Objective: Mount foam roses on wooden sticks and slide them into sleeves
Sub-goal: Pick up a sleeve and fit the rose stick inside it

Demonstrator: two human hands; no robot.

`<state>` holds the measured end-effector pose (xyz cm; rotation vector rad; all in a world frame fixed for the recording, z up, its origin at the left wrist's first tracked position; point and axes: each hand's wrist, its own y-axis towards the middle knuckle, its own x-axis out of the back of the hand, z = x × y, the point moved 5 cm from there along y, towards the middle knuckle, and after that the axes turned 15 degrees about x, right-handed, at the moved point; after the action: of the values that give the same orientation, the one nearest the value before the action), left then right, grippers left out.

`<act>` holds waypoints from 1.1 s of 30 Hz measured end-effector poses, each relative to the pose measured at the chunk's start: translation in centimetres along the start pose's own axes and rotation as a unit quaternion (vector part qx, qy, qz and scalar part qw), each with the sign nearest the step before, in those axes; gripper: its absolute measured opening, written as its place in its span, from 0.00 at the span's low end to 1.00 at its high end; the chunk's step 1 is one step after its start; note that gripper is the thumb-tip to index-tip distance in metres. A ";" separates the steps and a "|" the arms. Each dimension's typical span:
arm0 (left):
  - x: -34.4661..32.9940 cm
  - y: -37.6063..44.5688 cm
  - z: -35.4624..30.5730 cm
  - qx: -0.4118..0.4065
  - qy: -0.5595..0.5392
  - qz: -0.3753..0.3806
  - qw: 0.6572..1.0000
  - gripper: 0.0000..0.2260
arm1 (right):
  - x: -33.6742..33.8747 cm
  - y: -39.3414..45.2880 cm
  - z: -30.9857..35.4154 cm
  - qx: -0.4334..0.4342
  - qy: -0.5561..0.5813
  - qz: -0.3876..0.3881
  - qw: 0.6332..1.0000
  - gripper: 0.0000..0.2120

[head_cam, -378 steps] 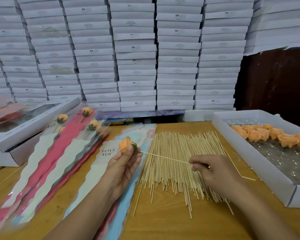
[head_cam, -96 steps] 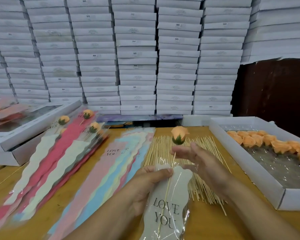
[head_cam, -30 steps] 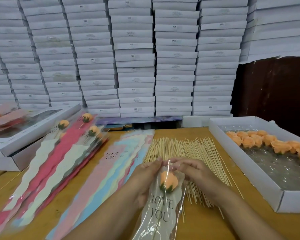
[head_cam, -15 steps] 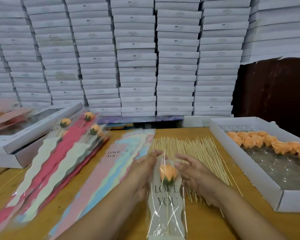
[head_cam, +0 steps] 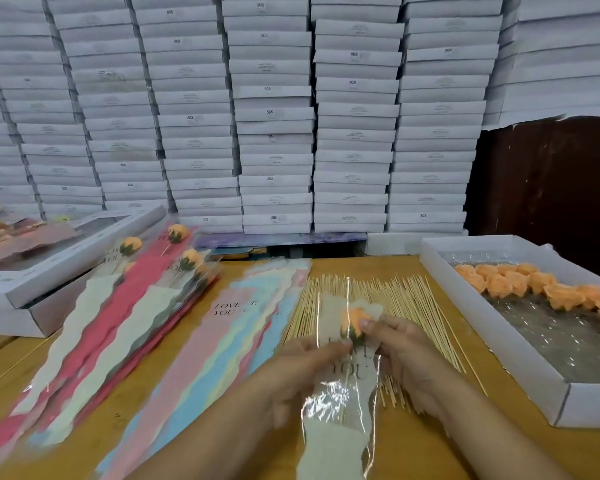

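Boxes (head_cam: 66,268) with windowed lids sit far left on our table (head_cam: 430,445), with finished roses (head_cam: 184,258) in sleeves fanned beside them. Next comes a spread of empty sleeves (head_cam: 222,327), then loose sticks (head_cam: 406,306). At centre our left hand (head_cam: 302,365) and right hand (head_cam: 406,355) both pinch a clear sleeve (head_cam: 340,410) holding an orange rose (head_cam: 354,322) on its stick. Far right, a white tray (head_cam: 492,341) holds more foam roses (head_cam: 534,285).

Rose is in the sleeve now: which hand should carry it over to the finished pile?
Left, probably. The left hand already grips the sleeve and is nearer the finished pile; the right hand pinches by the rose.
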<state>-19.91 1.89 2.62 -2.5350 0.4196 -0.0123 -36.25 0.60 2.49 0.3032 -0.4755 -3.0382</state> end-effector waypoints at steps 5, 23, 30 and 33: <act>-0.5 -0.1 1.4 0.011 0.055 0.050 0.997 0.11 | 0.8 0.4 0.0 0.015 0.000 -0.019 1.000 0.14; -0.2 -0.4 1.8 0.025 0.057 0.036 0.997 0.03 | 1.6 0.5 -1.3 -0.037 -0.028 -0.026 0.999 0.15; -0.4 -0.8 2.0 0.016 0.031 0.011 0.999 0.06 | 0.9 0.1 -1.7 -0.052 -0.034 0.016 0.998 0.13; -0.8 -1.0 2.8 0.037 0.057 0.039 0.997 0.03 | 1.2 0.2 -1.4 -0.038 -0.011 -0.027 0.999 0.12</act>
<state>-20.06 4.44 0.86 -2.4502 0.5517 -0.1416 -37.13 -0.15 0.99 0.2826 -0.3562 -3.1052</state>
